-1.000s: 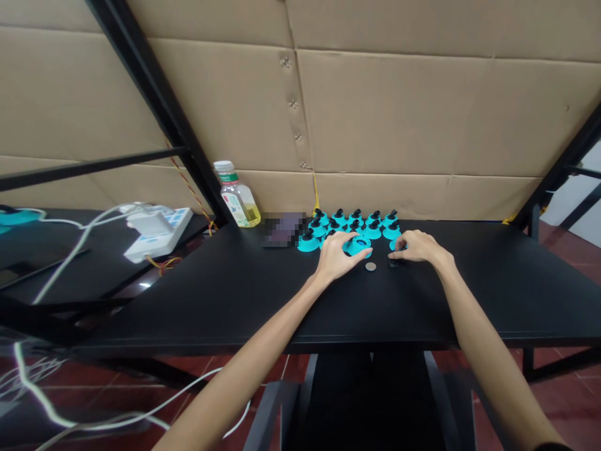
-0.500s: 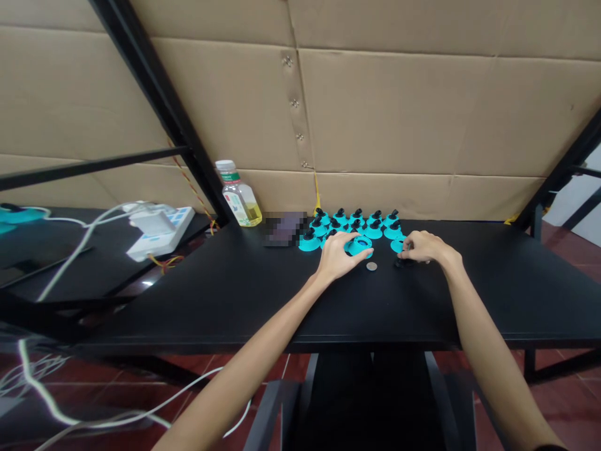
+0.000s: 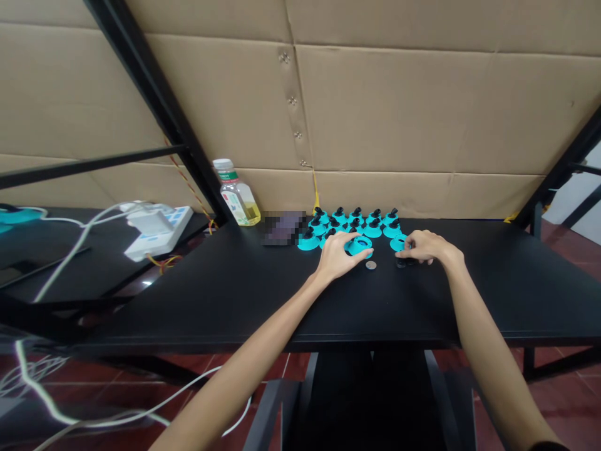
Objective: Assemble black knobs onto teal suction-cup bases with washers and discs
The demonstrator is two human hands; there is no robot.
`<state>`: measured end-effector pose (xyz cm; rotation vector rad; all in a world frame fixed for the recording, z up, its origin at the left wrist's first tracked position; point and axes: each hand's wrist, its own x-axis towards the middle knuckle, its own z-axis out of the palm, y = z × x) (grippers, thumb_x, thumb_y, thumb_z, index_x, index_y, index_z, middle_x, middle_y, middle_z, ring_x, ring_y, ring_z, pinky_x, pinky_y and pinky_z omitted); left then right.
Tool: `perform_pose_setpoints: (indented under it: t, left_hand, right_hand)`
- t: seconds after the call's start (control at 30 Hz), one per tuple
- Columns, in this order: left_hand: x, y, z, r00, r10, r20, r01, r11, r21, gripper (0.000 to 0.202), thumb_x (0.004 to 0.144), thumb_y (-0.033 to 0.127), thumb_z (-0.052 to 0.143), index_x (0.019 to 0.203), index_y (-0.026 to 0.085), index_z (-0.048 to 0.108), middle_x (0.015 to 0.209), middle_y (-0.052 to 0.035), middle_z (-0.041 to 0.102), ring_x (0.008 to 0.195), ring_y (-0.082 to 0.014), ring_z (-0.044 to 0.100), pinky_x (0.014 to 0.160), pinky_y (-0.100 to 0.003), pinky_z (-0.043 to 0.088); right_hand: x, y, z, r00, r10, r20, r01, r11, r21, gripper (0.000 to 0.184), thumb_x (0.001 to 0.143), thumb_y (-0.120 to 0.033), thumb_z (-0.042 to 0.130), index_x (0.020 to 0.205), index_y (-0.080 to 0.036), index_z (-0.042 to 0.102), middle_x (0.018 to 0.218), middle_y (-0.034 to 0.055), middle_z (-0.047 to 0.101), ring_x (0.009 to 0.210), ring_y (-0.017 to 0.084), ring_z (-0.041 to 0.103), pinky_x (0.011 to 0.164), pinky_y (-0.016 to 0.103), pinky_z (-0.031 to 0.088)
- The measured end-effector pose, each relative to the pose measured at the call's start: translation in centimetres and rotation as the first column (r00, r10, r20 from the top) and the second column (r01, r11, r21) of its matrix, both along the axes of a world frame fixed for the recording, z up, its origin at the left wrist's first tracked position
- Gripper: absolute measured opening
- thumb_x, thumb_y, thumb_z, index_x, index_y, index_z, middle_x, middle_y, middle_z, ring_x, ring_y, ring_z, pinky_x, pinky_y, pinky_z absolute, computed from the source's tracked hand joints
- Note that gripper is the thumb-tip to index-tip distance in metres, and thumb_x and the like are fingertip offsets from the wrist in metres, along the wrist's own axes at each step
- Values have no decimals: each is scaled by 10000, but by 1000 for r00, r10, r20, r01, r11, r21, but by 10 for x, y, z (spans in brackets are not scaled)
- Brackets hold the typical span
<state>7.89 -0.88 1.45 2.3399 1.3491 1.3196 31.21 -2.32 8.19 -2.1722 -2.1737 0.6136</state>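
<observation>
Several turquoise round pieces with black knobs (image 3: 355, 221) stand in rows at the far side of a black table (image 3: 263, 294). My left hand (image 3: 335, 255) rests with curled fingers around one turquoise disc (image 3: 359, 246) that shows a dark hole on top. My right hand (image 3: 425, 247) has its fingers pinched together on small black parts (image 3: 404, 262) lying on the table, beside another turquoise piece (image 3: 399, 243). A small round silvery coin-like disc (image 3: 370, 265) lies between both hands.
A bottle of yellow liquid (image 3: 237, 196) and a blurred dark object (image 3: 280, 229) sit at the table's back left. A white power strip (image 3: 157, 230) with cables lies on the neighbouring table. Cardboard walls and black frame bars surround the desk.
My right hand shifted slightly right and nearer, and the small black parts under it moved with it. My left hand stayed on the turquoise disc.
</observation>
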Motion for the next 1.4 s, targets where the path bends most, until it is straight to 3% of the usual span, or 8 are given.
perform_pose_setpoints:
  t: [0.13,0.23,0.4,0.53,0.7,0.83,1.17,1.4]
  left_hand:
    - [0,-1,0,1000,-1,-5,1,1000,-26,421,707,478,750,1007,184,723,1022,-96,733,957,-258,672,890,-410,501]
    - [-1,-1,1,1000,12,-3,-13,998,-63,445,699,500,749,1014,186,730,1031,-102,732,939,-254,679,896,-402,495]
    - [-1,-1,3,1000,4,24,-1,995,-96,459,720,530,718,1050,211,724,1002,-83,746,894,-235,692,845,-365,507]
    - [-2,-1,3,996,20,82,-7,987,-163,480,748,532,687,1103,208,702,926,-71,757,858,-223,704,785,-326,513]
    - [-2,-2,7,995,17,101,7,973,-231,437,873,532,534,1100,198,702,752,-34,741,714,-199,700,701,-295,507]
    - [-3,-4,12,977,-82,194,145,930,-339,525,984,515,288,1165,202,669,542,12,671,537,-167,680,643,-273,524]
    - [-4,-3,8,945,-198,260,306,814,-493,381,832,388,634,1133,156,664,496,8,662,366,-145,598,404,-221,440]
    - [-6,-1,15,934,-146,327,333,688,-645,231,764,267,687,943,130,739,415,3,615,298,-106,508,351,-200,370]
  right_hand:
    - [4,1,-1,1000,0,-15,0,1000,0,314,734,-501,663,749,-188,660,614,32,652,477,137,579,490,271,436]
    - [9,4,-1,999,32,40,-40,979,199,345,737,-542,647,698,-200,665,692,43,676,583,165,599,541,292,403]
    - [0,6,-3,975,212,-60,-133,785,606,280,764,-497,653,825,-227,696,870,22,698,743,163,595,616,277,373]
    - [-28,2,-14,893,442,-78,-341,781,523,253,715,-437,725,851,-226,696,813,-3,684,705,136,574,605,248,348]
    - [-54,-2,-23,914,405,16,-353,775,525,236,834,-376,604,697,-185,627,737,8,644,651,119,506,571,246,277]
    - [-56,-4,-20,936,351,16,-303,783,543,333,906,-374,493,658,-178,599,724,19,629,641,116,480,563,249,243]
    - [-49,8,-32,933,286,-220,-190,908,374,385,862,-418,510,562,-178,519,538,-31,475,531,89,403,523,248,218]
    - [-56,4,-36,930,281,-235,-208,934,290,333,866,-338,514,579,-176,567,615,4,641,533,88,475,516,236,261]
